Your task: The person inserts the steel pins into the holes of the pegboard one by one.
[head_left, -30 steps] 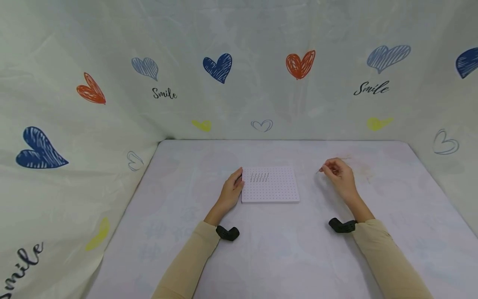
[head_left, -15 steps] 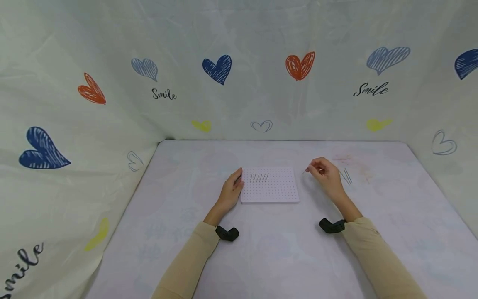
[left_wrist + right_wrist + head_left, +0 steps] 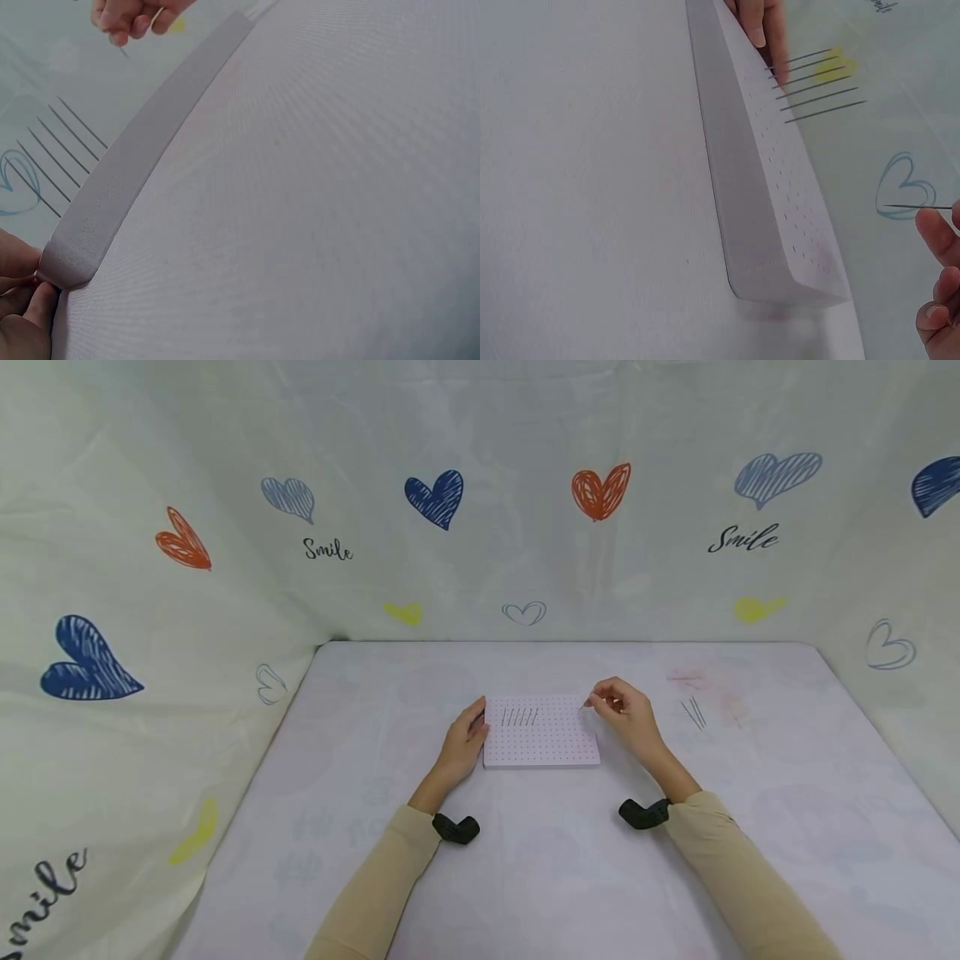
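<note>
A white perforated board (image 3: 542,742) lies flat at the middle of the table, with several thin metal pins (image 3: 521,717) standing in a row near its far left corner. My left hand (image 3: 463,745) rests against the board's left edge, fingers touching it (image 3: 22,289). My right hand (image 3: 624,710) hovers at the board's far right corner and pinches one thin pin (image 3: 919,207) between thumb and fingertips. The board's side (image 3: 735,187) and the standing pins (image 3: 814,86) show in the right wrist view.
A few loose pins (image 3: 694,712) lie on the table to the right of the board. The table (image 3: 540,860) has a pale cloth; heart-printed fabric walls (image 3: 480,510) close off the back and both sides.
My right hand has moved left from the loose pins to the board's far right corner, carrying one pin. The left hand has stayed on the board's left edge.
</note>
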`<act>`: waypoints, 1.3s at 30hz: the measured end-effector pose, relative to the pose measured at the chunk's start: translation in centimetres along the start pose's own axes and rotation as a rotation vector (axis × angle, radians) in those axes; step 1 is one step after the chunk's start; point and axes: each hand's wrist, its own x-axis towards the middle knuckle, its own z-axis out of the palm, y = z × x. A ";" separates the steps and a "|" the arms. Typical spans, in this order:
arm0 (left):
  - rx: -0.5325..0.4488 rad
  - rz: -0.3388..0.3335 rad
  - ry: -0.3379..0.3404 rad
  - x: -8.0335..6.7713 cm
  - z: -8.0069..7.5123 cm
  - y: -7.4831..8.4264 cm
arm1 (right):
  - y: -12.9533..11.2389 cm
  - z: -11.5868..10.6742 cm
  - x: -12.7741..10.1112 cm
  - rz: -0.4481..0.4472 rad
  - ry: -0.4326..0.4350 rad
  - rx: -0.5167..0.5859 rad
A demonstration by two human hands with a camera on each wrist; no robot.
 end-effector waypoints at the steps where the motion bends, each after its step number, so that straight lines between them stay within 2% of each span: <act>1: 0.001 0.002 0.001 0.0 0.0 0.0 | -0.2 0.2 0.0 0.001 -0.009 0.006; 7: 0.006 0.012 0.002 0.1 0.0 -0.2 | -0.2 1.6 0.2 0.024 -0.050 0.041; 15: -0.001 0.015 0.006 0.1 0.0 -0.3 | 3.9 4.0 0.7 0.029 -0.068 0.042; 29: -0.002 0.014 0.008 0.0 0.0 -0.3 | 3.9 5.6 0.4 0.065 -0.117 0.016; 35: 0.021 0.063 0.017 -0.2 0.0 -0.3 | 4.0 5.9 0.4 0.053 -0.123 -0.008; 39: 0.022 0.060 0.017 -0.3 0.1 -0.2 | 4.2 6.2 0.4 0.038 -0.135 -0.043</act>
